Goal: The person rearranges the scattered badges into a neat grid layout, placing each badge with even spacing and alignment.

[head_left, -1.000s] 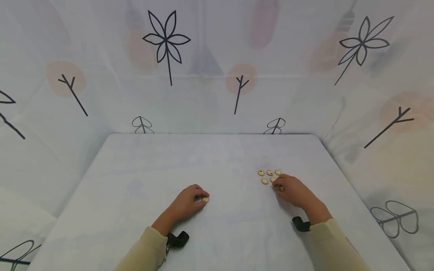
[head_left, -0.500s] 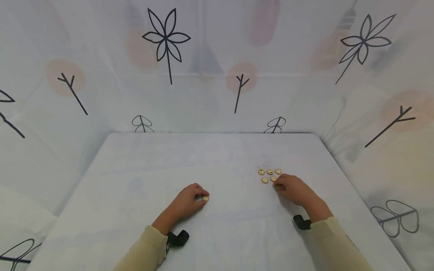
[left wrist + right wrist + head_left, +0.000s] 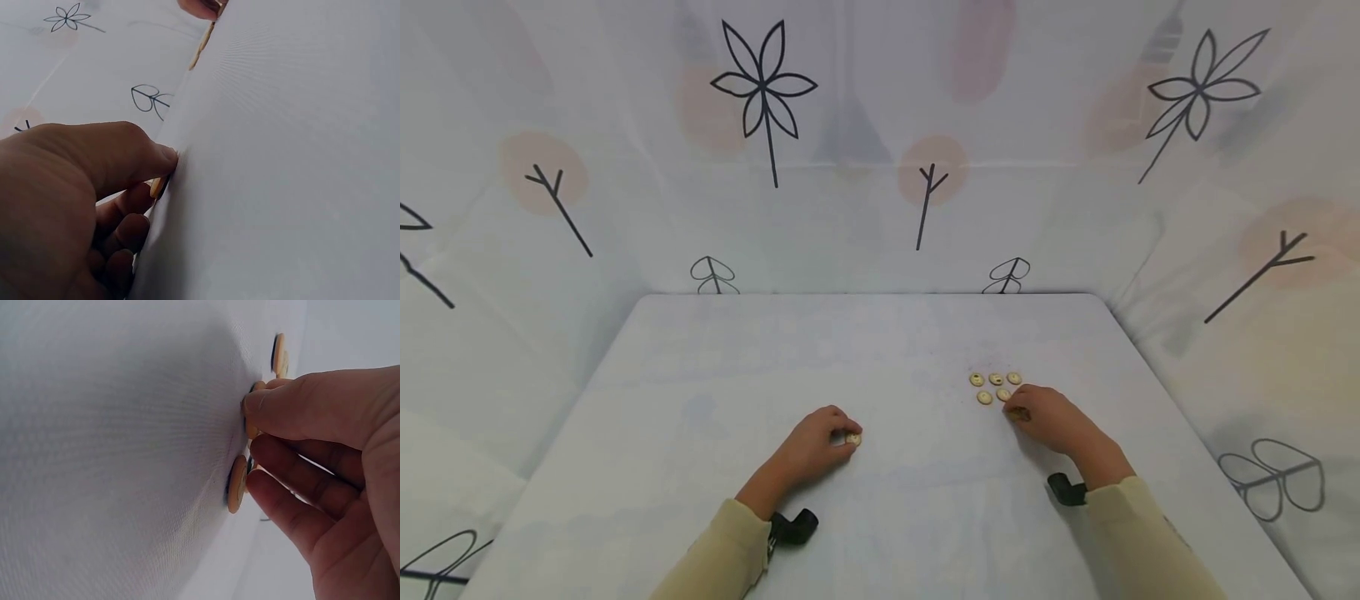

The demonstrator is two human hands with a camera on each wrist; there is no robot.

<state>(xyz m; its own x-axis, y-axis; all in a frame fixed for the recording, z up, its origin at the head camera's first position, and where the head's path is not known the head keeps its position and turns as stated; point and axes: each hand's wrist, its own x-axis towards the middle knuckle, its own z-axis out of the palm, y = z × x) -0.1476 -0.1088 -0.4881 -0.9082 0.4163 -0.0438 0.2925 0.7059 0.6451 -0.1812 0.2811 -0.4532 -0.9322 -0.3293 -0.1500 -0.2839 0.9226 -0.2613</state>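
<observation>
On the white table [image 3: 880, 350] my left hand [image 3: 844, 437] pinches a small tan button [image 3: 853, 438] between thumb and curled fingers. In the left wrist view the thumb [image 3: 159, 156] presses down beside that button [image 3: 157, 186]. To the right, my right hand [image 3: 1019, 410] has its thumb and curled fingertips on a button [image 3: 1017, 412] at the near edge of a cluster of several tan buttons [image 3: 996, 380]. In the right wrist view the thumb [image 3: 269, 406] covers one button [image 3: 252, 429], and another button [image 3: 236, 484] lies by the index fingertip.
Patterned white cloth walls [image 3: 850, 167] close in the table at the back and on both sides. Black camera straps [image 3: 793, 527] sit at both wrists on the table's near part.
</observation>
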